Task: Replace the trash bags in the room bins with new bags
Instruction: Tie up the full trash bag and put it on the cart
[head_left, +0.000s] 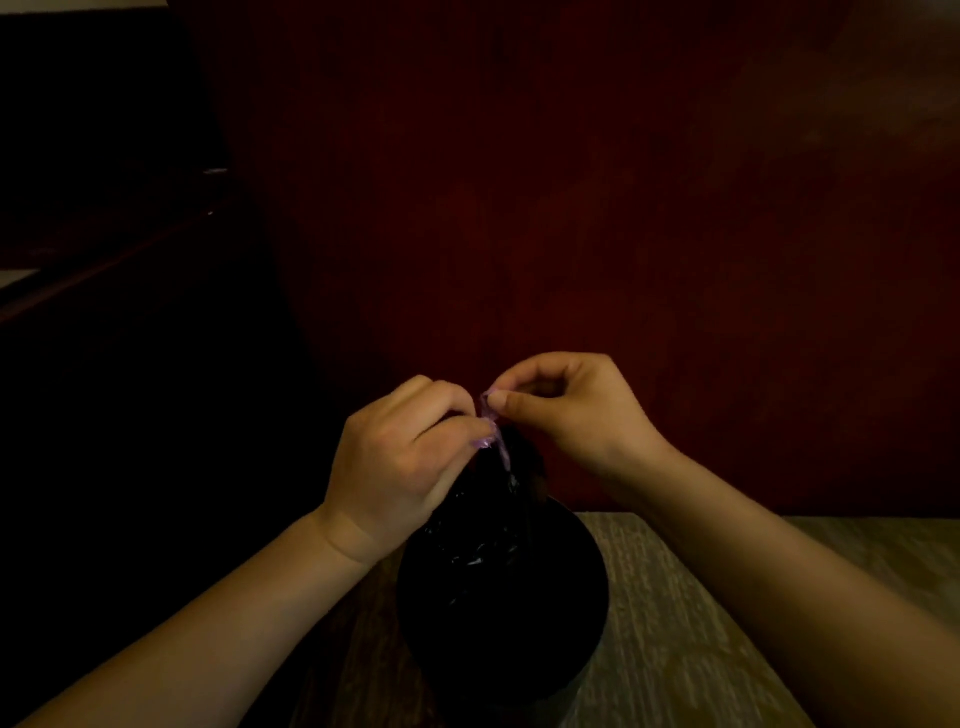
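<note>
The gathered neck of the crinkled black plastic trash bag (483, 514) is held above the round black bin (519, 639) on the floor. Its thin purple drawstring (491, 423) is pinched by the left hand (400, 462) and right hand (566, 410). The knot is best drawn tight with even, opposed pulls before lifting.

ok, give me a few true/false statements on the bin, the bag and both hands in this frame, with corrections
1. Both hands pinch the purple drawstring above the bin. True.
2. The black bag has been lifted fully clear of the black bin. False: its gathered neck is raised, but its lower part sits in the bin.
3. The left hand is on the drawstring lower than the right hand. True.
4. The bin stands on red carpet. False: it stands on a wood-grain floor, in front of a dark red panel.
5. The right hand is open and flat. False: its fingers are curled in a pinch.
</note>
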